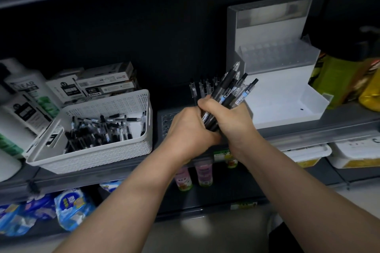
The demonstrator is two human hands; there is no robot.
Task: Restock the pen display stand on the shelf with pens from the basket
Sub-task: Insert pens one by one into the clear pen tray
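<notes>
Left hand and right hand together grip a bundle of pens at centre frame, slanting toward the white stand upper right; the basket sits left, near the hands.

Pretty dim spot: a black back panel is framed by grey shelving, and pale floor is glimpsed lower right.

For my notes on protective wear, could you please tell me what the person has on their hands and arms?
Nothing is worn. The left hand and right hand are bare, with no gloves or rings visible. Both forearms are bare to the frame's edge: no sleeve, watch or wristband shows.
</notes>
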